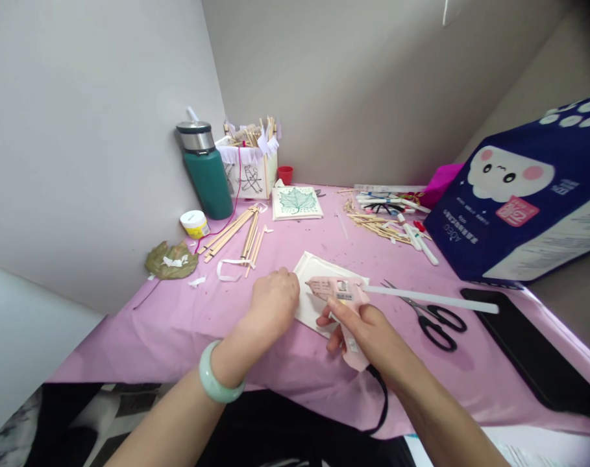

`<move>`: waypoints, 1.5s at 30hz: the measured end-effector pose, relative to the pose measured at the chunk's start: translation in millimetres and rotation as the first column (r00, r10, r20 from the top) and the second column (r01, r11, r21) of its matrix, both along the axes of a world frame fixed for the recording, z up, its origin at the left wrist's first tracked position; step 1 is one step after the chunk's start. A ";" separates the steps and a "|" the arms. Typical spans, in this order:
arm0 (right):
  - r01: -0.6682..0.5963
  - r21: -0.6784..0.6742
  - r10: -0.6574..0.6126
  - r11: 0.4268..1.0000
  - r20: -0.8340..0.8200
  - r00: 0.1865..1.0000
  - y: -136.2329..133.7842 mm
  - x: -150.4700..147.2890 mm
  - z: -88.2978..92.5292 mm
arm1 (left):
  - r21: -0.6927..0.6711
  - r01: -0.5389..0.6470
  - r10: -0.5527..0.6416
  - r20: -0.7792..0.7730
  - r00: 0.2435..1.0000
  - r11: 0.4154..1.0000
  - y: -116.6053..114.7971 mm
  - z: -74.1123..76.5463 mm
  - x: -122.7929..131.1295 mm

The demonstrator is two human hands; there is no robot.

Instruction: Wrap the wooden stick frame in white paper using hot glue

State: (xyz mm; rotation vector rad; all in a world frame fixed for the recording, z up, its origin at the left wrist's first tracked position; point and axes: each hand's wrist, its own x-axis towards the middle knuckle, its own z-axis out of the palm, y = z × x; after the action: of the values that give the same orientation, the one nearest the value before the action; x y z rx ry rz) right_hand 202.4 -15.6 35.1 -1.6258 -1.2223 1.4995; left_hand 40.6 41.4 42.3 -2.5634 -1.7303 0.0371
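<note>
A pink hot glue gun [341, 292] is in my right hand [356, 324], with the fingers wrapped around its handle. Its nozzle points left, and a long white glue stick [435, 298] juts out of the back. Under the gun lies a small white canvas panel [307, 311] with a raised rim. My left hand [276, 295] is closed at the panel's left edge, close to the nozzle. Its fingertips are hidden, so whatever they pinch cannot be made out. Black-handled scissors [433, 321] lie just right of my right hand.
Bundled wooden sticks [233, 230], a dried leaf [171, 261] and a white tub [195, 224] lie left. Behind stand a green bottle [207, 175], a stick-filled box [253, 172] and a leaf-printed panel [297, 203]. Rightward are markers [416, 239], a blue bag [509, 194] and a black tray-like slab [528, 350].
</note>
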 end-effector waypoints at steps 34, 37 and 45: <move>-0.159 -0.038 0.159 0.987 0.019 0.987 20.9 -18.0 -0.9 | -0.369 0.090 0.200 0.675 0.710 0.925 36.6 -22.9 -44.6; -0.179 -0.038 0.181 0.983 0.064 0.981 20.4 -19.8 2.6 | -0.380 0.091 0.213 0.681 0.700 0.920 36.1 -22.2 -45.1; -0.166 -0.017 0.167 0.986 0.072 0.983 23.9 -18.6 -7.7 | -0.381 0.107 0.215 0.707 0.674 0.918 35.8 -24.2 -46.3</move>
State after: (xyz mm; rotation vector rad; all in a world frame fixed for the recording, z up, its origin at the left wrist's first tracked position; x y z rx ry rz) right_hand 183.8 8.2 27.4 -1.6322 -1.4229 1.5618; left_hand -5.7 77.2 18.1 -3.0727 -2.2301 -0.8827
